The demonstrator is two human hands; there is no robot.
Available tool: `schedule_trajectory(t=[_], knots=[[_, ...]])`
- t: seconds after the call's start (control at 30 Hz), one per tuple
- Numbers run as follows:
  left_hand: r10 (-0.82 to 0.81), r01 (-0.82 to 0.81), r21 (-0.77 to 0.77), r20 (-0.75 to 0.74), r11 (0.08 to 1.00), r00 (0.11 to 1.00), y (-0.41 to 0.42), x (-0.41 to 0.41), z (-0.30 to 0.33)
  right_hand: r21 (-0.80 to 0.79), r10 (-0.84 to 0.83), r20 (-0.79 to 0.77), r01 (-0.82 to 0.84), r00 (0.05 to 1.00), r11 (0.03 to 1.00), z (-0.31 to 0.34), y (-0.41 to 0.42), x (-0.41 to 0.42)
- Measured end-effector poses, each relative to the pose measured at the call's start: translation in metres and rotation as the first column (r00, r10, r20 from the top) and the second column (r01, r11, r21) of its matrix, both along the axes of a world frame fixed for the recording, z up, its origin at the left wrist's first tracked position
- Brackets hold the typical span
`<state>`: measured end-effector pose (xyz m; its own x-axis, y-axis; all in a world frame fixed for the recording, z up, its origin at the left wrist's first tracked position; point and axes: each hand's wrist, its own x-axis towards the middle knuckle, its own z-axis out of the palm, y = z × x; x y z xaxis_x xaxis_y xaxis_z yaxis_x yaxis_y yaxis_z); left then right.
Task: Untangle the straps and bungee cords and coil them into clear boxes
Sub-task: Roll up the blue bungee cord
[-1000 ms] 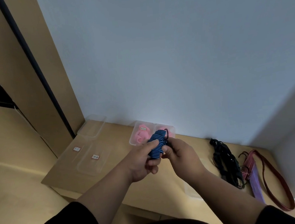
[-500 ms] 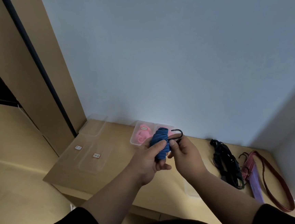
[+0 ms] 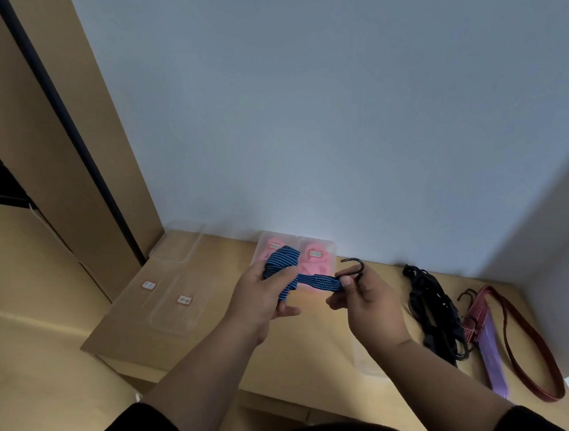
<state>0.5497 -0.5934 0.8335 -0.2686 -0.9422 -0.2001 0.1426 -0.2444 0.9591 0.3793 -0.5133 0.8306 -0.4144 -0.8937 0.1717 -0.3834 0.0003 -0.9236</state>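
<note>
Blue-and-black striped flat bungee cord, held above the tan wooden surface: coiled bulk gripped in the left hand, free end with black metal hook pinched in the fingers of the right hand. Two clear plastic boxes with pink contents at the surface's far edge. Black tangled cords, red cords and purple strap near the right edge.

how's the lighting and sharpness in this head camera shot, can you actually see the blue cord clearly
Head view: dim and soft, wide-angle bending the wall edges; the blue striped bungee cord still reads clearly between left hand and right hand; a bright patch falls on the clear plastic boxes with pink contents behind it; no strong glare.
</note>
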Motion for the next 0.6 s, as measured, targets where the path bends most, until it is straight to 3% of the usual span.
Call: schedule_trajectory(t=[0.17,0.33,0.43,0.6], knots=[[-0.047,0.142,-0.227,0.377,0.963,0.925,-0.003,0.000,0.004,0.131,0.079,-0.271,-0.045,0.959,0.990,0.006,0.001,0.002],[-0.054,0.398,-0.288,0.749,0.871,0.661,-0.004,-0.007,0.006,0.234,0.150,-0.486,-0.037,0.861,0.972,0.012,-0.003,0.001],[0.007,0.511,-0.317,0.855,0.799,0.519,-0.003,-0.012,0.006,0.271,0.179,-0.581,-0.018,0.794,0.962,0.014,-0.006,0.003],[0.052,0.598,-0.335,0.897,0.728,0.439,-0.003,-0.016,0.009,0.355,0.261,-0.650,-0.018,0.713,0.935,0.016,-0.011,0.008]])
